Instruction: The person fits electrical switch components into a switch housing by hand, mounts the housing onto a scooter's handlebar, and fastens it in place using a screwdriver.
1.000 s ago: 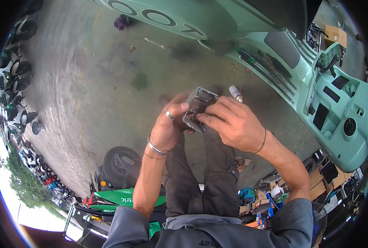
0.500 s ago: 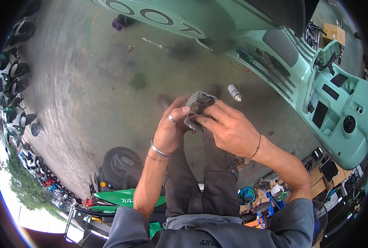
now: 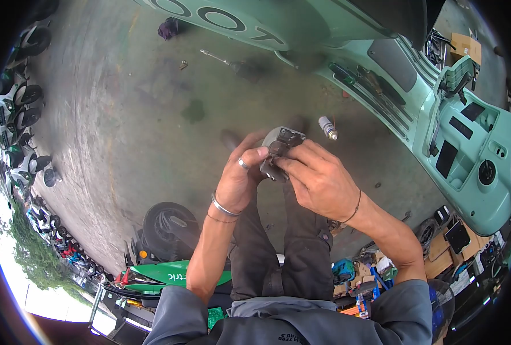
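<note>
A small grey and black metal part (image 3: 279, 150) is held up in front of my legs, near the middle of the view. My left hand (image 3: 241, 175), with a ring and a metal bracelet, is closed round its left side, the thumb on its face. My right hand (image 3: 327, 178) has its fingers closed on the right side, fingertips pressed into the dark recess. What the fingertips touch inside is too small to make out.
A mint-green scooter body (image 3: 468, 167) with tools (image 3: 376, 86) on its footboard spans the top and right. A spray can (image 3: 328, 127) and a metal tool (image 3: 215, 56) lie on the floor. A wheel (image 3: 169, 230) and green panel (image 3: 163, 273) are lower left.
The part and both hands have shifted slightly to the right in view. The grip of both hands looks the same.
</note>
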Available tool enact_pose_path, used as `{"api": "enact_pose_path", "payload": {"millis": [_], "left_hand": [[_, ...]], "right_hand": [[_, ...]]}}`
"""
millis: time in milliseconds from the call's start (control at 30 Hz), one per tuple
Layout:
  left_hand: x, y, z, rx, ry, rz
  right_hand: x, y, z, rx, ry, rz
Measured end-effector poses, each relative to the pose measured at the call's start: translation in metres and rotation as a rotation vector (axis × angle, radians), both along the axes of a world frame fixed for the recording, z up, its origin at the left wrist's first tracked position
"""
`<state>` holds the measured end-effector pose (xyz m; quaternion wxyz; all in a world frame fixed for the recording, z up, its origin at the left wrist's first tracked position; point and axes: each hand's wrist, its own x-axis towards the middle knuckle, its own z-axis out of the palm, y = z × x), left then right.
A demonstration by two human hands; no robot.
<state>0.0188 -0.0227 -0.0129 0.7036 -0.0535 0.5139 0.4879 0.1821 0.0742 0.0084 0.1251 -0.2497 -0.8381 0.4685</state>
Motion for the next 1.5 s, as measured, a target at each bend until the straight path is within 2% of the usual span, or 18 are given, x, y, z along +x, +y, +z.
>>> {"api": "enact_pose_path", "payload": {"millis": [300,467,600,667,800,967,1300,1500], "left_hand": [[0.004,-0.004,-0.001,-0.027,-0.057,0.03],[0.01,-0.006,-0.001,-0.076,-0.092,0.077],[0.007,-0.018,-0.01,-0.075,-0.175,0.126],[0.007,-0.013,-0.003,-0.133,-0.132,0.13],[0.005,-0.019,-0.009,-0.143,-0.148,0.139],[0.005,-0.022,-0.012,-0.208,-0.179,0.199],[0.005,-0.026,-0.015,-0.225,-0.19,0.218],[0.005,-0.025,-0.011,-0.157,-0.174,0.161]], "right_hand": [[0.002,-0.008,0.0,-0.155,-0.019,-0.071],[0.001,-0.024,-0.004,-0.186,-0.005,-0.233],[0.0,-0.029,-0.003,-0.212,-0.03,-0.273],[-0.001,-0.029,-0.002,-0.318,-0.016,-0.311],[-0.004,-0.026,-0.001,-0.373,-0.045,-0.301],[-0.006,-0.017,0.001,-0.263,-0.157,-0.142],[-0.008,-0.019,0.001,-0.269,-0.183,-0.121],[-0.007,-0.021,0.001,-0.147,-0.184,-0.072]]}}
